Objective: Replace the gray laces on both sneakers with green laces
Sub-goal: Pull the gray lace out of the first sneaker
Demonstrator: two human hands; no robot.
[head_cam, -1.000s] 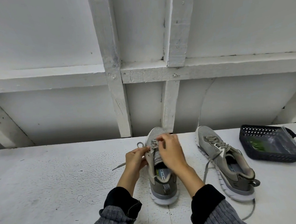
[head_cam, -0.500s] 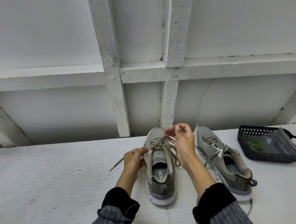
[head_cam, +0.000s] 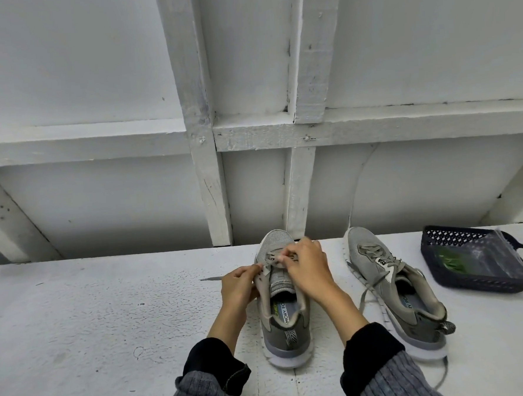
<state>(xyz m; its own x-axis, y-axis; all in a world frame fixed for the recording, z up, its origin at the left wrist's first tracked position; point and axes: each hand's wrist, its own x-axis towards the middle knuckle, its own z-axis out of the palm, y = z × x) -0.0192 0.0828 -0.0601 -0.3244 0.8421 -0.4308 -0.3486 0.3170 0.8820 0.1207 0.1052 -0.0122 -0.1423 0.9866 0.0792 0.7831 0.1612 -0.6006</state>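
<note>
**Desk:** Unlacing comes first, so what do we say the hands are doing on the near sneaker [head_cam: 283, 300]?

**Photographer:** We say both are at its upper eyelets. The left hand [head_cam: 239, 288] pinches the gray lace [head_cam: 266, 269] at the shoe's left edge, fingers curled tight on it. The right hand [head_cam: 307, 267] bends over the crossings, fingertips [head_cam: 284, 259] drawn narrow on a strand; exactly which crossing they hold we cannot tell. One lace tip [head_cam: 210, 279] lies out on the worktop [head_cam: 93, 315] to the left.

**Desk:** And the rest of the job?

**Photographer:** We see the second sneaker [head_cam: 394, 290] just to the right, with its gray lace loosened and trailing. Well beyond it sits the dark basket [head_cam: 441, 248], where a clear bag [head_cam: 487, 257] shows something green, which we take for the new laces. In our judgement the task is early: no green is threaded anywhere.

**Desk:** How do we advise doing this step well?

**Photographer:** We would steady the shoe by its eyelet row with the left hand and draw one crossing at a time with the right, from the top down. We would pull along the line of the eyelet, not sideways. A hard tug could drag the shoe or snag the tip.
</note>
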